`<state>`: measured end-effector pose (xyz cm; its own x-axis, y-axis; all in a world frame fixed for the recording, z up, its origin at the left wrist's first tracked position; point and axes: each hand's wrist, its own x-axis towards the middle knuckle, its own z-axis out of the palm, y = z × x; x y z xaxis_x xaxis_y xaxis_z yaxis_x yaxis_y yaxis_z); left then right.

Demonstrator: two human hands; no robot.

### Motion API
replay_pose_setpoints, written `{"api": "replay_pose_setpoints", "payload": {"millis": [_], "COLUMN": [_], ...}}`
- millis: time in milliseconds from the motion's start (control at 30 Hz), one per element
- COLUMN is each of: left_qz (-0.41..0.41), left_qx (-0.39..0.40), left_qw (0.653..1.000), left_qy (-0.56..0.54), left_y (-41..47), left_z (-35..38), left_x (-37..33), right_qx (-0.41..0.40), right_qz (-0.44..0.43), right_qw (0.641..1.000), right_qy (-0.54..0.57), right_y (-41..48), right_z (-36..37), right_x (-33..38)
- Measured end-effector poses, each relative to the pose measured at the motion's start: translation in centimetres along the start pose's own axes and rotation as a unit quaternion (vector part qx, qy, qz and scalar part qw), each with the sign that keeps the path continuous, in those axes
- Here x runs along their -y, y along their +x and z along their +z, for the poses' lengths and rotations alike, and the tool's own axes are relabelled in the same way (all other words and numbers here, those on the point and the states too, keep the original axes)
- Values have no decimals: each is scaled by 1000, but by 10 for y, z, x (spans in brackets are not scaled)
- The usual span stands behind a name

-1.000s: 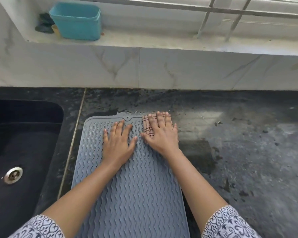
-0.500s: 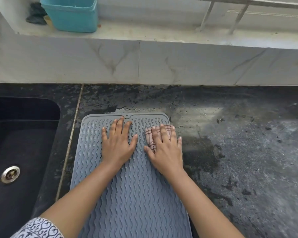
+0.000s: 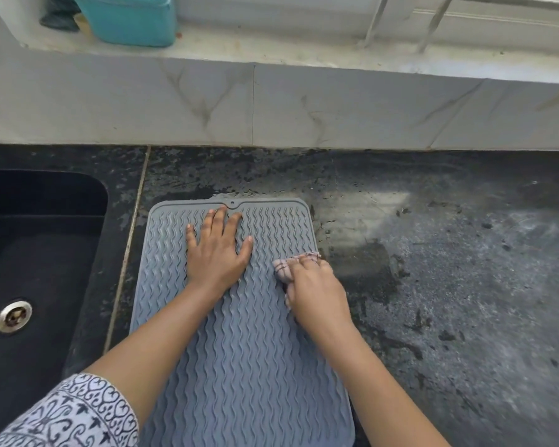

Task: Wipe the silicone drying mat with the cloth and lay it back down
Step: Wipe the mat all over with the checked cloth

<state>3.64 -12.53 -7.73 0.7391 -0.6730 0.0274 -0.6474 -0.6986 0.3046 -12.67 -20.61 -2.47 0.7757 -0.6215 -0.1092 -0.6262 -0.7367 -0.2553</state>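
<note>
Clutching the cloth (image 3: 284, 269), right grip (image 3: 317, 293) rests on the mat (image 3: 239, 366) edge (left grip (image 3: 217, 254) splayed flat).

To my left lies the black sink (image 3: 29, 253), its steel drain (image 3: 12, 316) near; a teal tub (image 3: 133, 21) stands on the far ledge (image 3: 271, 50).

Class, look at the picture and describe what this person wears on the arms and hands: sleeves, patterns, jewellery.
The left arm wears a white sleeve printed with dark scrolling, heart-like shapes, ending near the elbow. No sleeve shows on the right arm. The left hand and right hand wear no gloves; no rings or bangles are visible.
</note>
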Motion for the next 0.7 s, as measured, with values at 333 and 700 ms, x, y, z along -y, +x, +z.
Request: {"api": "replay_pose_setpoints", "payload": {"millis": [333,700], "left_qz": [-3,-3], "left_qx": [-4,-6], "left_qw": [1000,1000], "left_qy": [6,13], "left_y": [1,1], "left_z": [1,-1], "left_x": [-1,-2], "right_qx": [-27,-34], "right_qz": [51,27], "right_qw": [998,999], "right_qy": [-12,8], "right_y": [97,63], "right_z": [18,-7], "right_x": [9,1]}}
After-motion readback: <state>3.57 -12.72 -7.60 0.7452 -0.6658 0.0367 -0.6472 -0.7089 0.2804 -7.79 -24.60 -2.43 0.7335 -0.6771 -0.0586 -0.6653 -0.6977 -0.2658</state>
